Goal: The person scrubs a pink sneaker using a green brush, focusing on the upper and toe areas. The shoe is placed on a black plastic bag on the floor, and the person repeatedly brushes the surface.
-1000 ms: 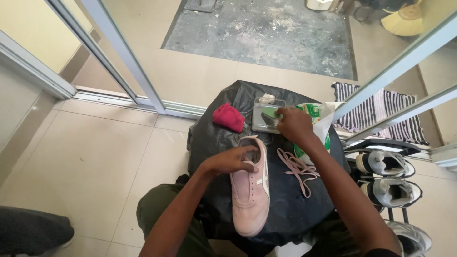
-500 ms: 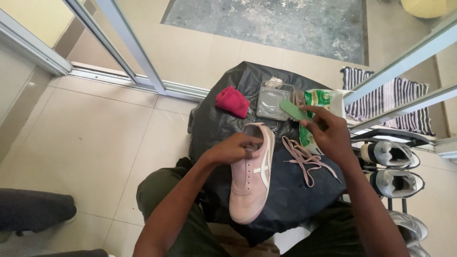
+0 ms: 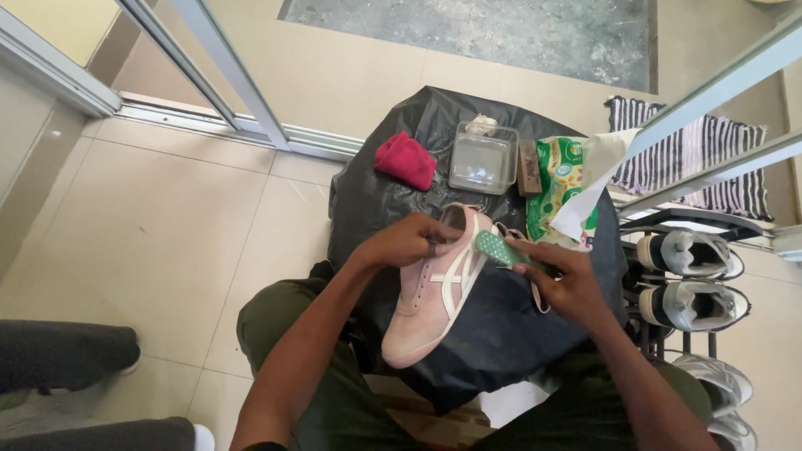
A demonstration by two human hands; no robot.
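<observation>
The pale pink suede sneaker (image 3: pixel 439 288) lies toe toward the person on the black plastic-covered table (image 3: pixel 501 326), left hand (image 3: pixel 409 242) gripping its collar, right hand (image 3: pixel 561 280) pinching a green dotted brush (image 3: pixel 499 248) just beside it.

Right hand (image 3: pixel 561 280): fingers wrap a green brush (image 3: pixel 501 250), hiding its handle; only the dotted head shows.
Laces (image 3: pixel 535 284): mostly under that hand; ends unseen.
Left hand (image 3: pixel 409 242): covers part of the pink shoe (image 3: pixel 434 301) at its opening; the shoe's inside is not visible.
Clear box (image 3: pixel 483 159): contents too blurred to tell.
Brown block (image 3: pixel 529 167) beside it: kind uncertain.
Shoe rack (image 3: pixel 693 284): cut by the right edge.
Grey trouser legs (image 3: pixel 67 359): cut by the left and bottom edges.
</observation>
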